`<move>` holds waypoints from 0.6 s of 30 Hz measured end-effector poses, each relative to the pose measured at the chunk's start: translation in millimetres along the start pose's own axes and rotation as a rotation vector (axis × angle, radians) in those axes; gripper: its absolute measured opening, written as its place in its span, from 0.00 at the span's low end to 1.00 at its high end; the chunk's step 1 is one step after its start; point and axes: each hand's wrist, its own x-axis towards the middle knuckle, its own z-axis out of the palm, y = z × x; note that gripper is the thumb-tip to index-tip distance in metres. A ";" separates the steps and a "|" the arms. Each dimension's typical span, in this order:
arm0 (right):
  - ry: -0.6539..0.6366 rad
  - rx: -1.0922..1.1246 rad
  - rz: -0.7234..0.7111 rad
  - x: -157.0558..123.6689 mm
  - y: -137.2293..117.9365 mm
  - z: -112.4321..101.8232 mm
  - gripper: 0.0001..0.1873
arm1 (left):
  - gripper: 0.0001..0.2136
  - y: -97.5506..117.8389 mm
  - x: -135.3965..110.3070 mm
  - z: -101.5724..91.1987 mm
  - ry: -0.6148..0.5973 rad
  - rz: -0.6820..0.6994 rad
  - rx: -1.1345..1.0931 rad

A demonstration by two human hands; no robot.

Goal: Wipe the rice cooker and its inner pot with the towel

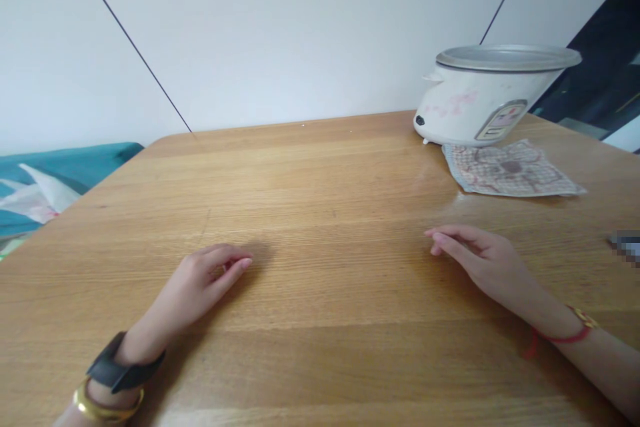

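My left hand [207, 280] rests on the wooden table [320, 293] at the left, its fingers curled and the thumb tip close to them, with nothing held. A black band [123, 370] and a gold bangle [105, 407] circle that wrist. Across the table, my right hand [480, 260] is loosely closed, thumb against the fingertips, also holding nothing. Its wrist wears a red cord bracelet [567, 337]. Nearest to it, farther back, lies a checked, patterned cloth [510, 170]. Behind the cloth stands a white rice cooker [465, 103] with no lid on it.
A pale wall [300, 33] rises behind the table's back edge. Beyond the left edge are a teal surface [100, 160] and a white plastic bag [40, 193]. At the right edge sits a partly cut-off, pixelated object [627, 245].
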 end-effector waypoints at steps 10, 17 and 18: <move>-0.023 -0.025 0.018 -0.5 2.2 -1.1 0.23 | 0.12 0.3 -2.3 2.2 -0.023 0.018 0.010; 0.002 -0.005 0.011 0.1 3.3 -0.2 0.22 | 0.12 0.1 -2.5 1.6 -0.024 0.011 0.006; 0.003 -0.007 0.008 0.2 3.4 -0.3 0.22 | 0.12 0.2 -2.4 1.7 -0.023 0.012 0.007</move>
